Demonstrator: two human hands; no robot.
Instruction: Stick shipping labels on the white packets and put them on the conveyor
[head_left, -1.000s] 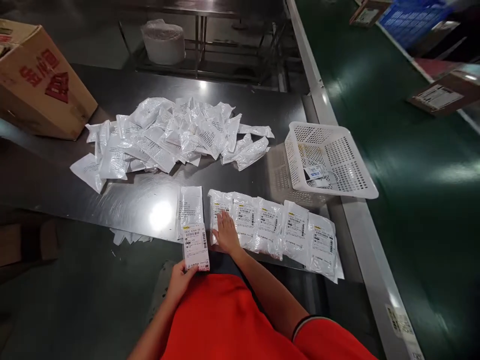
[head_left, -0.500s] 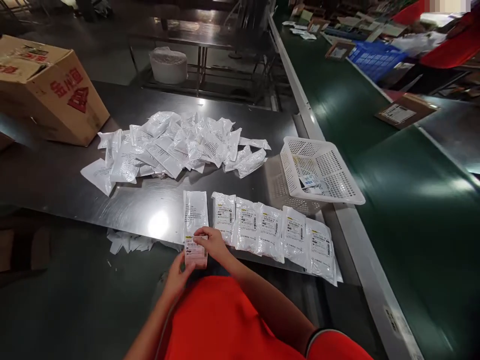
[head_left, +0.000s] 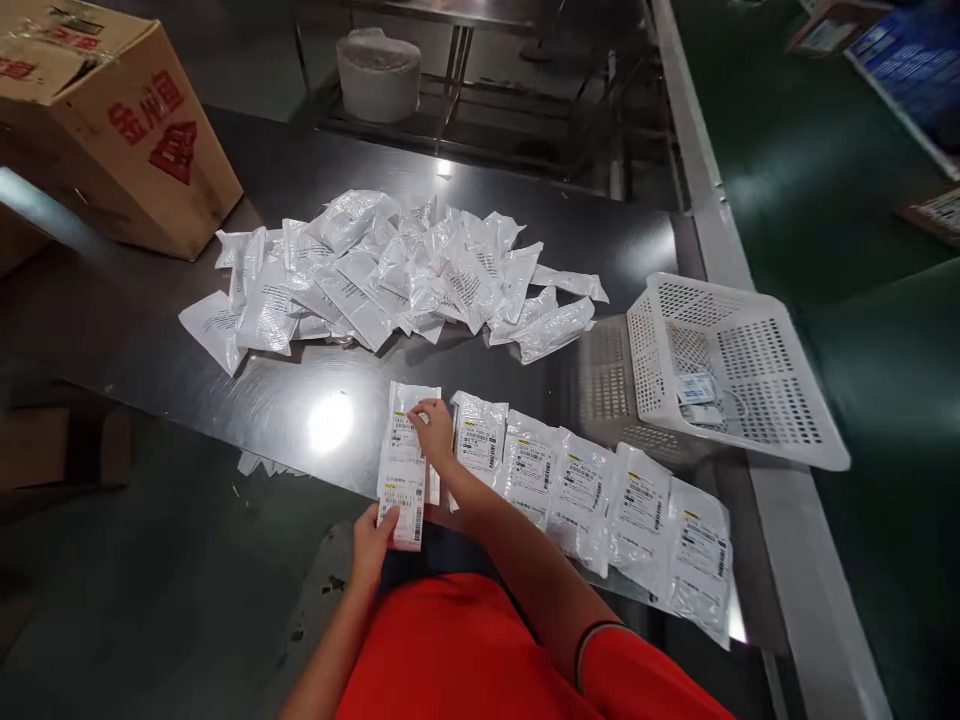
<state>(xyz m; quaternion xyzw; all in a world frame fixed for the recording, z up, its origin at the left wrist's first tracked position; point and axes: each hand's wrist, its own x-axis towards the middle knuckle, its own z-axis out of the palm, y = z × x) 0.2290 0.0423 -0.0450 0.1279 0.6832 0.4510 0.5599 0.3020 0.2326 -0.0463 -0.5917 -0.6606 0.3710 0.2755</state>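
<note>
My left hand (head_left: 370,545) grips a stack of printed shipping labels (head_left: 401,520) at the table's front edge, its thumb lying on top. Just above, my right hand (head_left: 436,432) has its bent fingers closed at the upper edge of another shipping label (head_left: 403,440), which lies over a white plastic mailer bag (head_left: 416,392). Whether that label is fully stuck down I cannot tell. To the right, several labelled mailer bags (head_left: 577,485) lie side by side in a slanting row; my right forearm covers part of the nearest ones.
Behind my hands is a heap of white mailer bags (head_left: 352,275). A cardboard box (head_left: 150,140) stands at the left. A white perforated basket (head_left: 810,400) holding small packets sits at the right, beside the green conveyor belt (head_left: 810,200). A bubble-wrap roll (head_left: 379,80) is farther back.
My right hand has moved up from the label stack to the bag, where a label now lies. The left hand still holds the stack. The view has shifted, bringing the basket closer.
</note>
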